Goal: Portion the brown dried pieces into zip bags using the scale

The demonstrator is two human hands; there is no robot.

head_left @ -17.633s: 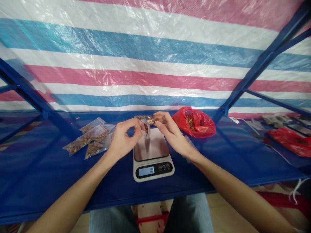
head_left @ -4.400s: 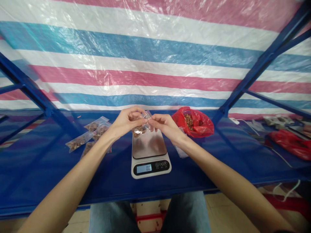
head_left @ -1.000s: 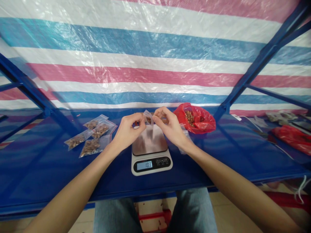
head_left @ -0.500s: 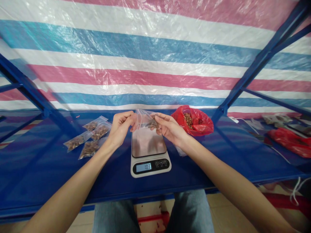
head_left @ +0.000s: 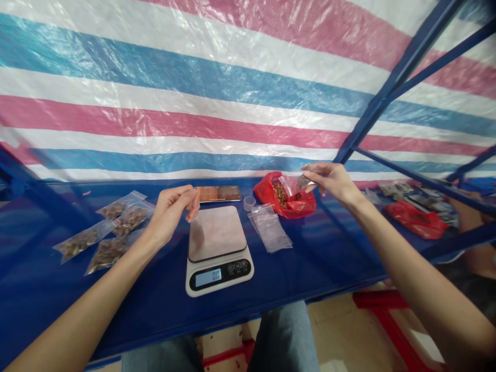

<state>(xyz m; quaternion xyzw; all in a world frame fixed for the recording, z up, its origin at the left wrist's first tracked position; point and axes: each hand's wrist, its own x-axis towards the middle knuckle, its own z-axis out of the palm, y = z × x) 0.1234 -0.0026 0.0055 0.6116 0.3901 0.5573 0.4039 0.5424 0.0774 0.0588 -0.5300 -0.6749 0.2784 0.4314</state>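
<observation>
My right hand (head_left: 328, 181) pinches a small clear zip bag (head_left: 291, 185) with some dark content by its right end. The bag hangs tilted over an open red plastic bag (head_left: 306, 205) that holds brown, nut-like pieces (head_left: 279, 192). My left hand (head_left: 179, 205) hovers at the upper left corner of the kitchen scale (head_left: 217, 233), fingers curled in, with nothing seen in them. Nothing lies on the scale's plate, and its display (head_left: 208, 277) reads 0.0.
Several filled zip bags (head_left: 110, 252) lie at left. Empty zip bags (head_left: 271, 230), a small clear round cup (head_left: 248, 203) and a flat phone-like slab (head_left: 220, 194) surround the scale. Blue frame bars (head_left: 382, 106) rise at right. Another person's arm (head_left: 475, 217) shows far right.
My right hand has carried the zip bag from above the scale rightward to the red bag. My left hand has let go of it. The display went from 10.3 to 0.0, and the view turned right.
</observation>
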